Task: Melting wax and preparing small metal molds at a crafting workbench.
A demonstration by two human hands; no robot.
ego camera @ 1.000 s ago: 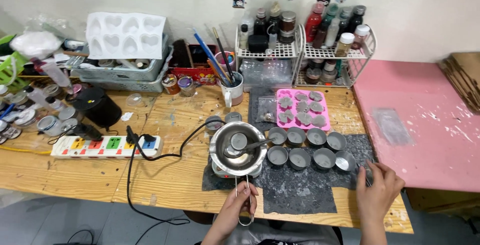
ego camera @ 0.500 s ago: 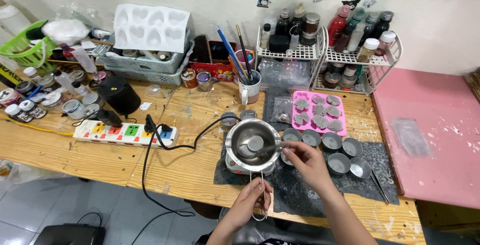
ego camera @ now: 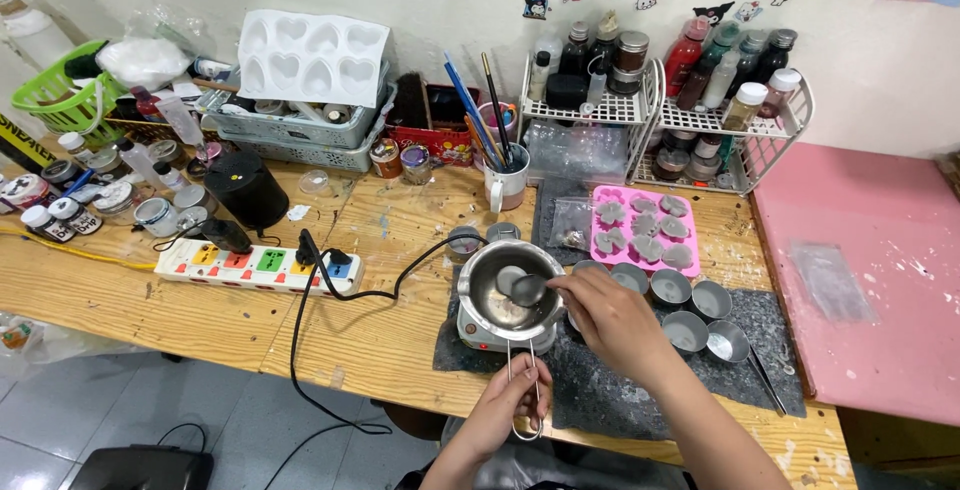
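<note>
A small steel melting pot (ego camera: 480, 302) sits on a white hot plate (ego camera: 468, 331) near the table's front edge. My left hand (ego camera: 510, 405) grips the pot's wire handle from below. My right hand (ego camera: 612, 318) reaches in from the right and holds a metal spoon (ego camera: 527, 290) whose bowl is inside the pot. Just right of my right hand stand several small round metal cups (ego camera: 690, 302) on a dark mat (ego camera: 620, 405). Behind them lies a pink mould (ego camera: 622, 198) with grey shapes in it.
A white power strip (ego camera: 260, 266) with a black cable lies left of the pot. Behind are a mug of brushes (ego camera: 505, 188), a wire rack of bottles (ego camera: 640, 110), a black cylinder (ego camera: 246, 190) and small jars at the left. A pink board (ego camera: 880, 280) covers the right end.
My right hand moved left from the mat's front right corner to the pot and now holds the spoon in it. My left hand stayed on the pot's handle. The view shifted.
</note>
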